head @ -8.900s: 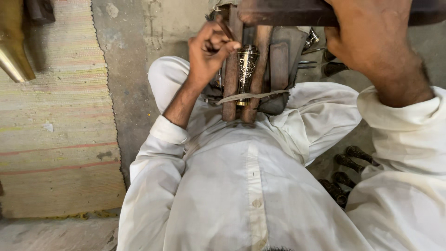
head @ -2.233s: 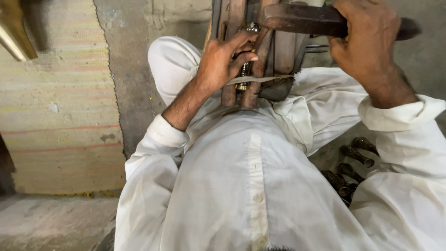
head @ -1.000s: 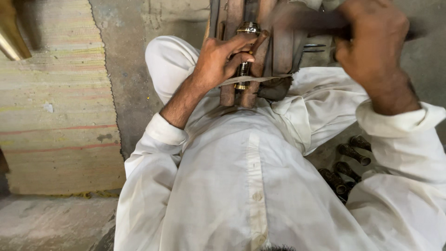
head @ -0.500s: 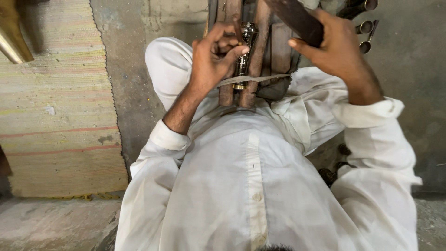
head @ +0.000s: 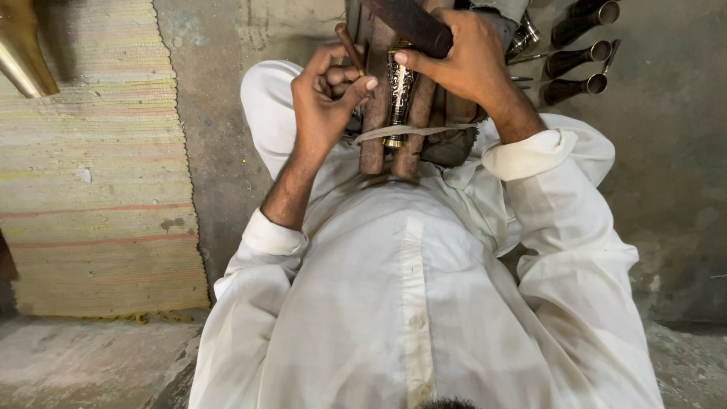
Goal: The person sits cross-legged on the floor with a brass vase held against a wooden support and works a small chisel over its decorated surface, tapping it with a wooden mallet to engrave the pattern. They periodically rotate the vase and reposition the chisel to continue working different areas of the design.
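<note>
View from above of a seated person in a white shirt (head: pixel 409 303). An engraved metal tube (head: pixel 399 87) stands clamped between two upright wooden bars (head: pixel 375 129), just in front of the chest, with a pale strap (head: pixel 424 132) across it. The left hand (head: pixel 326 98) is closed in a grip on a thin dark rod (head: pixel 350 47), its fingers curled beside the tube. The right hand (head: pixel 466 60) is closed around a dark wooden mallet (head: pixel 409 24), its thumb touching the tube's top. Half a second earlier the mallet was raised to the right; now it sits lower, directly over the tube. Dark metal tubes (head: pixel 579 57) lie on the concrete floor (head: pixel 666 189) at upper right. A woven mat (head: pixel 91 189) lies at left.
</note>
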Available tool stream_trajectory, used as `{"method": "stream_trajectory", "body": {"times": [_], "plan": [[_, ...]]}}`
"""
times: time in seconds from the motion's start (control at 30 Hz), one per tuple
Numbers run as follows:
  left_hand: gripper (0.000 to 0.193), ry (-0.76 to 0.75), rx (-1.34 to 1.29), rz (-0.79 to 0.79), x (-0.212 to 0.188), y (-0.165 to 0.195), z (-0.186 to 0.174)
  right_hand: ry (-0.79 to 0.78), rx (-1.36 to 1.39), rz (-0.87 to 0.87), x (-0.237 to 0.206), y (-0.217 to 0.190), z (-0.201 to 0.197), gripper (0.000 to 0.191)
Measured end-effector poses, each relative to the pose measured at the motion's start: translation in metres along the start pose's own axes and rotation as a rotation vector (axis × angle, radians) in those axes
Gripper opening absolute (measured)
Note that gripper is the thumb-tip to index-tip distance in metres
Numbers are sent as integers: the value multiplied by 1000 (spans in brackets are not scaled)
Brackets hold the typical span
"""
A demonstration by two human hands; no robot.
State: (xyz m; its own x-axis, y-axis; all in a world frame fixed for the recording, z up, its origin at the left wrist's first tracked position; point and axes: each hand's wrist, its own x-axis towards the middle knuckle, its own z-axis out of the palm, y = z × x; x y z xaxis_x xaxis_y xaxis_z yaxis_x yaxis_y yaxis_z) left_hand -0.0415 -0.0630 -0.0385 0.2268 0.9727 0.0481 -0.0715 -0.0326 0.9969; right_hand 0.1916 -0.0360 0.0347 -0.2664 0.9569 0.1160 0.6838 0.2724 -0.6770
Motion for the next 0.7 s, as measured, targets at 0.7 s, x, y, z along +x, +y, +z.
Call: {"method": "stream_trajectory", "body": {"times": [0.7], "plan": [[39,268,286,234,-28,-24,60,-199,-791,-454,-17,-14,-111,31]]}}
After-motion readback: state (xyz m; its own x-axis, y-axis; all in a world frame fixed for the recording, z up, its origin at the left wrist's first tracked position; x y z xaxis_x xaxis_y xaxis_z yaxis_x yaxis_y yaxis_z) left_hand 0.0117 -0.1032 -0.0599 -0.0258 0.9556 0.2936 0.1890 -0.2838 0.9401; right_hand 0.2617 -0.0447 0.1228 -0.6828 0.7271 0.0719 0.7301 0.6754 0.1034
